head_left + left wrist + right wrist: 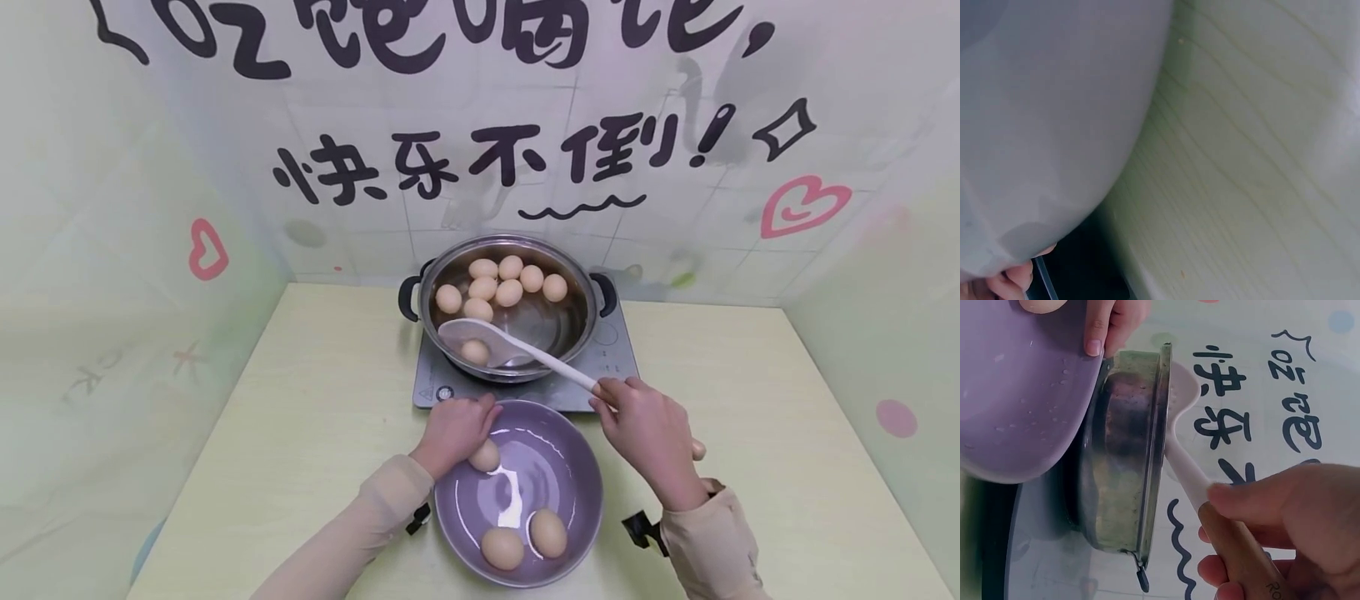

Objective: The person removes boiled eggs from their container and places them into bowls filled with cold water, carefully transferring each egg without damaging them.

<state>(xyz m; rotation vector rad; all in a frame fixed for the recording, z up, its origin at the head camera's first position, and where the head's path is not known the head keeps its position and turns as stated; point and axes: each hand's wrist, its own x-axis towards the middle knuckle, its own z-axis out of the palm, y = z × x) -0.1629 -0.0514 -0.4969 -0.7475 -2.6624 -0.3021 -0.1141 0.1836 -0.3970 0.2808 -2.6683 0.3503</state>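
I see both forearms in long, plain beige sleeves. The left sleeve [337, 529], toward the table's [322, 367] left edge, runs fairly smooth to a slightly looser cuff. The right sleeve [712, 546], nearer the right edge, creases more, and its wide cuff opens into shadow. By each wrist I make out black gear: a small left piece [419, 518] and a larger, angular right piece [642, 530]. The left hand [459, 429] and right hand [651, 433] are bare.

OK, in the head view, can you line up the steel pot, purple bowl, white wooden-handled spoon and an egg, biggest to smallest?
1. Steel pot and purple bowl: too alike to rank, with the purple bowl closer.
2. White wooden-handled spoon.
3. Egg.
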